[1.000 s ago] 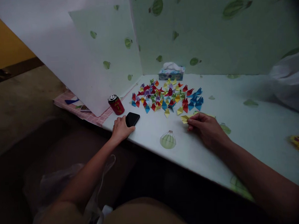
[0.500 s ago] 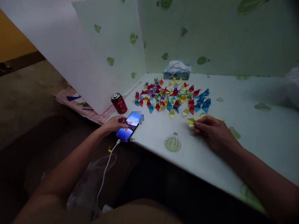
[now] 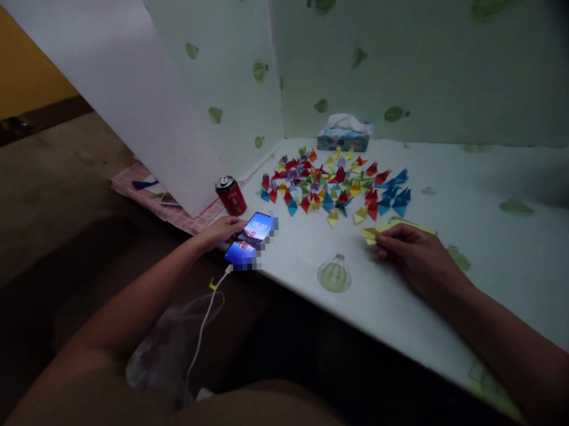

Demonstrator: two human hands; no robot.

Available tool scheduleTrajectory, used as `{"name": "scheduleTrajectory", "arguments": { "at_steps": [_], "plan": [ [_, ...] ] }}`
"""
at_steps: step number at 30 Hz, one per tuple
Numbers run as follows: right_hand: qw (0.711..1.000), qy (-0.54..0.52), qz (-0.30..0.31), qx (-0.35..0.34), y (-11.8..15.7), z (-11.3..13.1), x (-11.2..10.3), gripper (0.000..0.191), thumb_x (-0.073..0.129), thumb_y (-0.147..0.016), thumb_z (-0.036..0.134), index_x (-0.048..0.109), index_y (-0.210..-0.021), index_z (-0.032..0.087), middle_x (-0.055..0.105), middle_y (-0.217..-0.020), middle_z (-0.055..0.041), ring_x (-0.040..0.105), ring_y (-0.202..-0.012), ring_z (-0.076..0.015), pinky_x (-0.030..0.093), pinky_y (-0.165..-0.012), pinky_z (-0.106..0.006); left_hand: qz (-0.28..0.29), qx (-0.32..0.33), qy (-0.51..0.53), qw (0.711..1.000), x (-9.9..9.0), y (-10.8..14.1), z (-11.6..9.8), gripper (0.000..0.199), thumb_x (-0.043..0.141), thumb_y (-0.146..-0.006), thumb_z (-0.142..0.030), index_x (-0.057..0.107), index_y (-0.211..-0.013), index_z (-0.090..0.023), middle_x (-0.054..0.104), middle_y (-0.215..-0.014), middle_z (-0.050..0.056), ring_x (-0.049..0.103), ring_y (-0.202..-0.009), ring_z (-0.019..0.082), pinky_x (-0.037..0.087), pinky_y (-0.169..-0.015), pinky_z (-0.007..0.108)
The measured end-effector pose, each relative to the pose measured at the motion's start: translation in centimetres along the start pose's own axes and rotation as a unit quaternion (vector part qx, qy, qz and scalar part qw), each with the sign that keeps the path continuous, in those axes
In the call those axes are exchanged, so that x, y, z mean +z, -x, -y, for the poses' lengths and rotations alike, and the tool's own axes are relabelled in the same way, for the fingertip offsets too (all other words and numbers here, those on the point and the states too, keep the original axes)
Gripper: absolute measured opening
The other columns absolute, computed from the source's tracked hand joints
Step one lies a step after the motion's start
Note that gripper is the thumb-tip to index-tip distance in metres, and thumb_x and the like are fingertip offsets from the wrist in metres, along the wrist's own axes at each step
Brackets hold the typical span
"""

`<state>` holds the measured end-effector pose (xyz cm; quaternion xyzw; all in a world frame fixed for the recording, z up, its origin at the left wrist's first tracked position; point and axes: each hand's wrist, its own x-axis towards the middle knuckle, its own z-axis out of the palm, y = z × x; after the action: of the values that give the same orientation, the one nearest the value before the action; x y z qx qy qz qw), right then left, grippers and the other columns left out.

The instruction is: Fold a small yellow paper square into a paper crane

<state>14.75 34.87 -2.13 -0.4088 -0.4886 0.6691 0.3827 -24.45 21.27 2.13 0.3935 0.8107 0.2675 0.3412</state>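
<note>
My left hand (image 3: 221, 232) is at the left edge of a lit smartphone (image 3: 250, 239), its fingers closed against the phone's side. The phone lies at the table's front edge with a white charging cable (image 3: 208, 319) plugged into its lower end; its screen shows a clock. Between the thumb and fingers of my right hand (image 3: 405, 251) is a small piece of folded yellow paper (image 3: 370, 235), pinched just above the table. Yellow paper sheets (image 3: 421, 227) lie behind that hand, partly hidden by it. Beyond both hands spreads a cluster of colourful paper cranes (image 3: 328, 185).
A red drink can (image 3: 231, 197) stands behind the phone, near the white side panel (image 3: 184, 116). At the back is a tissue box (image 3: 344, 137). Another phone (image 3: 169, 200) lies on a pink checked cloth (image 3: 203, 218) at left. A plastic bag (image 3: 158, 356) hangs below the table edge.
My left thumb has moved off the phone screen to its edge, and the clock went from 05:26 to 05:27. My right hand keeps its pinch on the yellow paper. The view shifted slightly.
</note>
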Motion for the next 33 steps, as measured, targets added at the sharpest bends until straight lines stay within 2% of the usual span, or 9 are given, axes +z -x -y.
{"name": "scheduleTrajectory", "arguments": {
  "at_steps": [4, 13, 19, 22, 25, 30, 33],
  "plan": [
    [1.000, -0.009, -0.008, 0.008, 0.1, 0.1, 0.1, 0.034, 0.094, -0.051, 0.030, 0.065, -0.066, 0.022, 0.061, -0.058, 0.0028, 0.057, -0.052, -0.0105, 0.052, -0.051, -0.024, 0.023, 0.004, 0.021, 0.999, -0.6, 0.1, 0.3, 0.038, 0.074, -0.074, -0.053, 0.072, -0.090, -0.019, 0.068, -0.083, 0.004, 0.054, -0.071, 0.015, 0.042, -0.065, 0.029],
    [1.000, 0.001, -0.011, 0.015, 0.2, 0.2, 0.1, 0.034, 0.095, -0.049, 0.033, 0.067, -0.065, 0.022, 0.062, -0.054, 0.0019, 0.057, -0.052, -0.0110, 0.050, -0.050, -0.023, 0.027, 0.013, 0.020, 0.999, -0.5, -0.1, 0.4, 0.035, 0.074, -0.074, -0.049, 0.073, -0.091, -0.019, 0.069, -0.085, 0.005, 0.054, -0.070, 0.014, 0.041, -0.064, 0.028],
    [1.000, -0.003, -0.011, 0.008, 0.1, 0.1, 0.1, 0.036, 0.097, -0.047, 0.035, 0.068, -0.065, 0.022, 0.061, -0.056, 0.0023, 0.057, -0.052, -0.0103, 0.052, -0.050, -0.022, 0.001, -0.008, -0.004, 1.000, -0.1, -0.2, -0.2, 0.038, 0.075, -0.072, -0.050, 0.072, -0.088, -0.016, 0.061, -0.069, 0.002, 0.049, -0.061, 0.013, 0.037, -0.060, 0.029],
    [1.000, -0.003, -0.004, 0.001, 0.1, -0.1, 0.0, 0.037, 0.097, -0.049, 0.036, 0.068, -0.067, 0.021, 0.061, -0.058, 0.0021, 0.058, -0.052, -0.0100, 0.053, -0.051, -0.022, 0.007, -0.008, -0.003, 1.000, -0.1, -0.3, -0.2, 0.040, 0.078, -0.069, -0.052, 0.071, -0.085, -0.016, 0.058, -0.065, 0.001, 0.047, -0.059, 0.013, 0.035, -0.058, 0.029],
    [1.000, -0.007, -0.001, 0.002, 0.1, -0.1, 0.0, 0.039, 0.097, -0.048, 0.037, 0.068, -0.067, 0.021, 0.060, -0.058, 0.0024, 0.057, -0.053, -0.0099, 0.054, -0.051, -0.022, 0.021, -0.006, 0.005, 1.000, -0.2, -0.3, 0.0, 0.040, 0.080, -0.066, -0.050, 0.072, -0.087, -0.018, 0.061, -0.069, 0.002, 0.049, -0.062, 0.014, 0.036, -0.060, 0.029],
    [1.000, 0.001, -0.002, 0.002, 0.0, -0.1, 0.0, 0.039, 0.098, -0.048, 0.038, 0.068, -0.066, 0.022, 0.062, -0.058, 0.0023, 0.057, -0.052, -0.0109, 0.054, -0.050, -0.024, 0.006, -0.010, -0.008, 1.000, -0.1, -0.3, -0.2, 0.041, 0.084, -0.061, -0.045, 0.070, -0.089, -0.019, 0.067, -0.082, 0.004, 0.056, -0.074, 0.017, 0.038, -0.062, 0.028],
    [1.000, 0.009, 0.003, -0.001, 0.0, -0.1, -0.1, 0.038, 0.097, -0.049, 0.040, 0.068, -0.066, 0.023, 0.062, -0.057, 0.0022, 0.058, -0.052, -0.0116, 0.054, -0.050, -0.025, 0.012, -0.020, -0.002, 1.000, -0.1, -0.1, -0.5, 0.042, 0.084, -0.059, -0.045, 0.068, -0.088, -0.019, 0.066, -0.080, 0.004, 0.056, -0.073, 0.017, 0.037, -0.061, 0.029]
  ]
}}
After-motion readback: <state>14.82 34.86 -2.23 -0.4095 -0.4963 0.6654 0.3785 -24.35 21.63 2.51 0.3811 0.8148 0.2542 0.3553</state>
